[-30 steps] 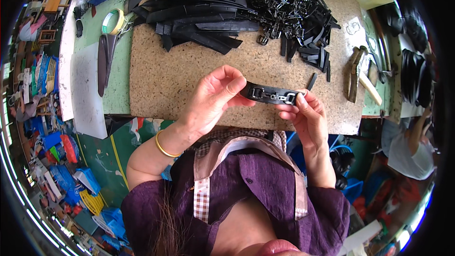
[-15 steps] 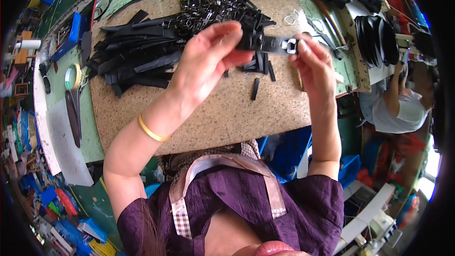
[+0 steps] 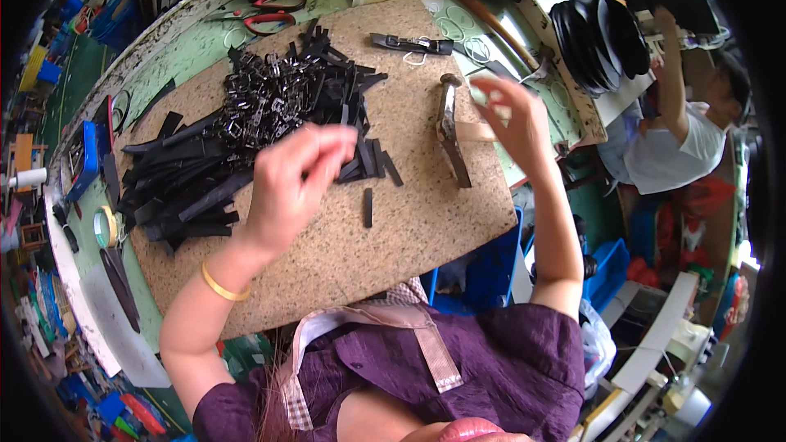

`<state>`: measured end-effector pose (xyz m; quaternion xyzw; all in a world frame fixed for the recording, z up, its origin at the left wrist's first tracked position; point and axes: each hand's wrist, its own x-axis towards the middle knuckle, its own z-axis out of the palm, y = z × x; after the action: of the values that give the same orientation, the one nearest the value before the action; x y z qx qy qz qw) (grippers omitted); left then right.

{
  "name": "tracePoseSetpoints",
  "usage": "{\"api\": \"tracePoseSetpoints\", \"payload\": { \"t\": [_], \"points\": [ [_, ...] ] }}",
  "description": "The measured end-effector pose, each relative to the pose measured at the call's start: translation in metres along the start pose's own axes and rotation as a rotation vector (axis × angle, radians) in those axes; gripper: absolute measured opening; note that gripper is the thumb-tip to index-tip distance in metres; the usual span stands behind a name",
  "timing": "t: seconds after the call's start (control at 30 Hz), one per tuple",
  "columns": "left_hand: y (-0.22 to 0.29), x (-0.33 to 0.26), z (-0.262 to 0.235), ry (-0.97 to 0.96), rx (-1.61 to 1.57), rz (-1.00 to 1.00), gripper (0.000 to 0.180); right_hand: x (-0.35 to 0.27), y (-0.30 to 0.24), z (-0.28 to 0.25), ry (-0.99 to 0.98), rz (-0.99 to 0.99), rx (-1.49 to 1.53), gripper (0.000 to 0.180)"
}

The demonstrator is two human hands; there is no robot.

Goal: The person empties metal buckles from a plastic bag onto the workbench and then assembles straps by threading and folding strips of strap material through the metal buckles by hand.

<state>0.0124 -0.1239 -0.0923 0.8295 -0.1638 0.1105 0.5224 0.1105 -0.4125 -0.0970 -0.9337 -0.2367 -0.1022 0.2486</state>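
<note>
Black straps and buckles (image 3: 270, 106) lie heaped on the cork board (image 3: 409, 221) atop our bench (image 3: 188, 41). Our left hand (image 3: 291, 180) hovers just above the heap's edge, fingers loosely curled and gripping nothing. Our right hand (image 3: 512, 119) hangs open beside the hammer (image 3: 449, 135), not touching it. Risk, we judge: a sweeping wrist could scatter loose pieces or knock the hammer off the board.

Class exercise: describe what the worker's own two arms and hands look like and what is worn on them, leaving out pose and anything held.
Both forearms are bare, with no gloves on the left hand or right hand. A thin gold bangle circles the left wrist. Short sleeves of a purple shirt end near the upper arms. No rings or watch are visible.
</note>
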Motion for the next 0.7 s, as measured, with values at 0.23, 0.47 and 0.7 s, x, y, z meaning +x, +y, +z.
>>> {"api": "tracePoseSetpoints", "payload": {
  "t": [0.23,0.47,0.7],
  "points": [
    [0.008,-0.047,0.001,-0.141,0.134,0.096,0.020,-0.034,0.025,0.017,-0.043,-0.130,0.099,0.040],
    [0.002,-0.090,-0.023,-0.091,0.157,-0.107,0.017,0.030,0.085,0.027,0.187,0.005,-0.106,0.022],
    [0.005,-0.143,-0.079,0.069,0.392,-0.226,0.013,-0.010,-0.082,0.016,-0.112,-0.718,0.123,0.026]
  ]
}}
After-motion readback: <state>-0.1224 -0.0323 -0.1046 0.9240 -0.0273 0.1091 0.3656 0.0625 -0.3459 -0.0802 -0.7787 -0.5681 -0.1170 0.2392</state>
